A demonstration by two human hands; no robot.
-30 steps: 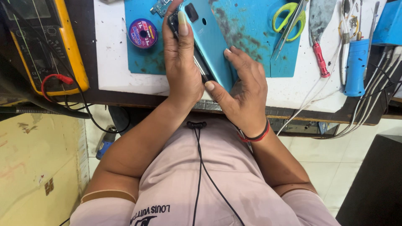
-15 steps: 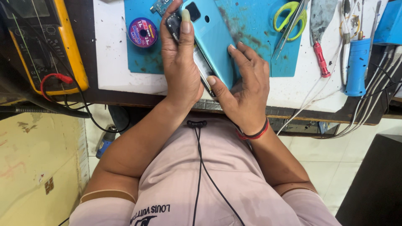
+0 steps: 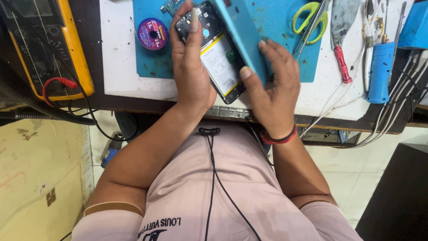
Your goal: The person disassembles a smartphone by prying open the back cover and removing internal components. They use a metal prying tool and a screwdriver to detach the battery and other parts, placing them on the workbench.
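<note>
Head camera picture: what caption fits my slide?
Left hand holds an opened phone; right hand lifts its blue back cover.

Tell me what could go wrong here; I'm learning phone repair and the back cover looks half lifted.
1. The back cover, pulled up by the right hand while one edge seems attached, might bend or crack.
2. The phone rests only in the left hand near the table edge, so it could slip.
3. The exposed battery sits near fingertips and might get pressed.

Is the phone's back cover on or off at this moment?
Mostly off. The right hand lifts the light blue back cover away from the phone held by the left hand, exposing its battery.
</note>
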